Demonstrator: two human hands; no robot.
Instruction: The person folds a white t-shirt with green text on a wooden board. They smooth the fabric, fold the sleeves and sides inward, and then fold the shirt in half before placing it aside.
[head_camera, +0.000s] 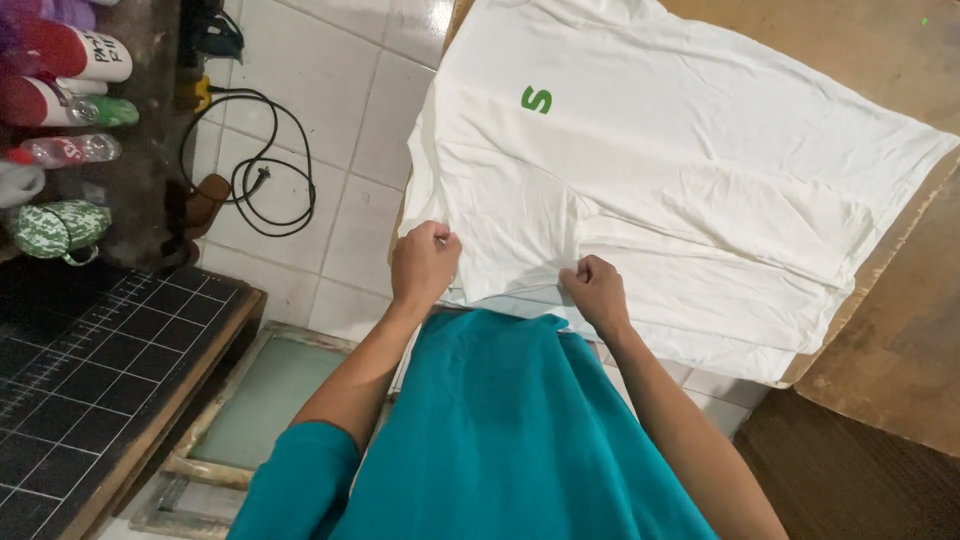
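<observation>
A white T-shirt (660, 160) with a small green letter mark lies spread on a brown wooden table (880, 50). My left hand (423, 262) pinches the shirt's near edge at its left corner. My right hand (596, 290) grips the same near edge a little to the right, fingers closed on the cloth. Below both hands my teal shirt front (510, 430) fills the bottom middle of the view.
A black cable (262, 165) coils on the white tiled floor at left. Bottles and a green patterned mug (55, 228) stand on a dark shelf at far left. A black gridded cutting mat (80, 370) and a wooden-framed screen (255, 400) lie at lower left.
</observation>
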